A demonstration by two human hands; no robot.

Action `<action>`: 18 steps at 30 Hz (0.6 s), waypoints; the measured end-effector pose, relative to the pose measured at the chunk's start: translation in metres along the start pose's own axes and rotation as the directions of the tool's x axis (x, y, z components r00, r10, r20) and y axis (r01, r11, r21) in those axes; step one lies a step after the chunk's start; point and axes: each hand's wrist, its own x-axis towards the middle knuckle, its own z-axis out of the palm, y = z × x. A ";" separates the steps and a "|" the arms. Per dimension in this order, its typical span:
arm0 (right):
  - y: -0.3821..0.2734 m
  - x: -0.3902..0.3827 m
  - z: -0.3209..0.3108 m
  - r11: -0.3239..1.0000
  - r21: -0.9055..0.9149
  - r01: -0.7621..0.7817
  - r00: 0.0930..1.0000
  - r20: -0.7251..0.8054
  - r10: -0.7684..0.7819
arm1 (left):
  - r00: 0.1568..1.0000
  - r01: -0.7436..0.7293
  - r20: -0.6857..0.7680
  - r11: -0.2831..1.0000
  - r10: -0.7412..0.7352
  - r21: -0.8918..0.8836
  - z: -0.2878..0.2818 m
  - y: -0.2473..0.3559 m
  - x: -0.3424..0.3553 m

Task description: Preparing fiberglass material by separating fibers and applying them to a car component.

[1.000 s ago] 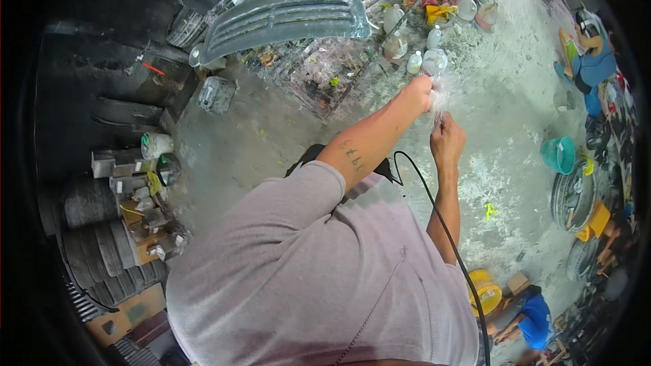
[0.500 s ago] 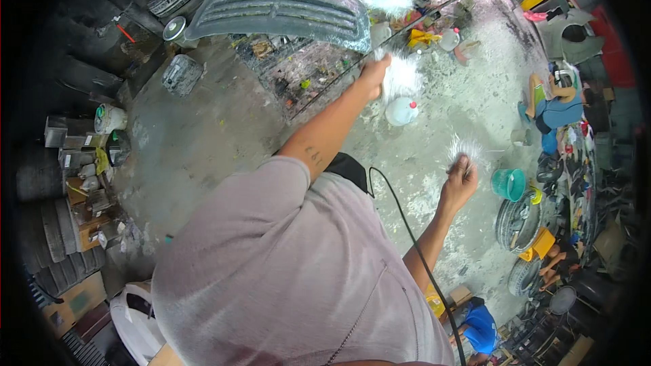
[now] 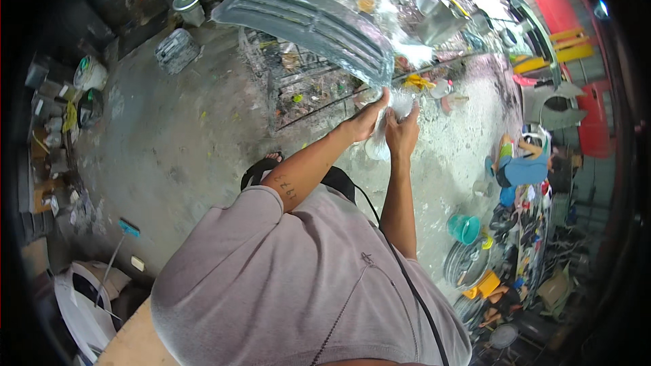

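Both my hands are together in front of me, at the near end of a long grey slatted panel [image 3: 315,27]. Between them is a tuft of white fibre matting [image 3: 401,103], bright and frayed like glass fibre. My left hand [image 3: 366,118] grips it from the left with the thumb upward. My right hand [image 3: 403,134] pinches it from the right, close beside the left. A pale translucent jug [image 3: 377,149] shows below the hands, partly hidden by them. The panel lies on a wire-mesh rack [image 3: 277,98], its near end just beyond my fingers.
Past my hands are a yellow cloth [image 3: 418,82], a clear red-capped jug [image 3: 442,88] and a grey metal container [image 3: 441,26]. A teal bucket [image 3: 463,229] and tyres [image 3: 466,264] stand at right. Another person in blue [image 3: 525,169] crouches at far right. A black cable [image 3: 400,257] crosses my shirt.
My right hand has moved up and left to meet the left hand, bringing its tuft of fibre to the other piece. The view has turned, and both hands are now by the panel's end.
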 end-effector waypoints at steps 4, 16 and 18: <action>-0.022 0.003 0.004 0.986 -0.168 0.014 0.998 0.069 -0.002 | 0.990 -0.071 -0.108 0.989 0.086 0.133 -0.020 0.014 0.005; -0.036 -0.025 0.021 0.579 0.701 -0.417 0.905 0.258 0.339 | 0.995 0.101 0.031 0.988 -0.098 -0.119 -0.033 0.035 0.010; -0.042 -0.033 0.019 0.478 0.736 -0.480 0.863 0.297 0.409 | 0.964 0.230 0.177 0.958 -0.199 -0.172 -0.040 0.047 0.000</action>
